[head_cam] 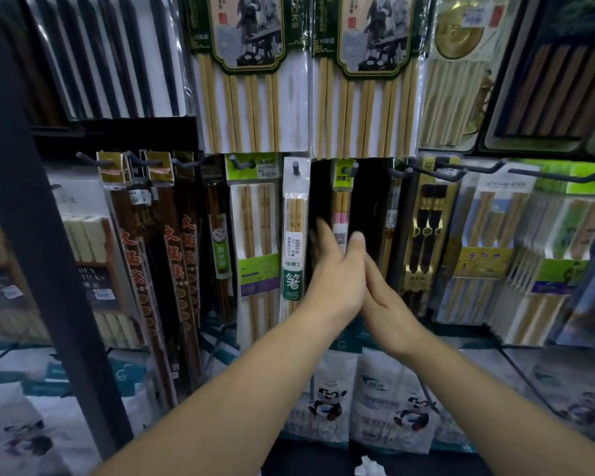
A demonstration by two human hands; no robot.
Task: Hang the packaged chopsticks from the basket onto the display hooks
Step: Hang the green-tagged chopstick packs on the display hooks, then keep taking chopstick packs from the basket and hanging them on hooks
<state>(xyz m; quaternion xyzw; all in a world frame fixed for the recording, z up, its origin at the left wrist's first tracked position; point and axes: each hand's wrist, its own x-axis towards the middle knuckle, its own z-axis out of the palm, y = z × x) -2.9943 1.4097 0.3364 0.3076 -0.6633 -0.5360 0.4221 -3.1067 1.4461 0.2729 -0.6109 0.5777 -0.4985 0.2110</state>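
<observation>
Both hands are pressing together w/ palms touching in front of the display hooks (pixel 352 170): left hand (pixel 334 280), right hand (pixel 380 304), fingers flat, nothing clamped between them as far as the view is showing. Hooks are carrying plenty of packaged chopsticks already, e.g. a narrow green-label pack (pixel 294 235) hanging just left of the hands and a pink-banded pack (pixel 340 214) partly hiding behind the fingertips. Basket isn't showing in frame, so can't tell what's still sitting in it or how much is left. Judging by empty hands, one pack is probably just hung; next pick from the basket is likely pending.
</observation>
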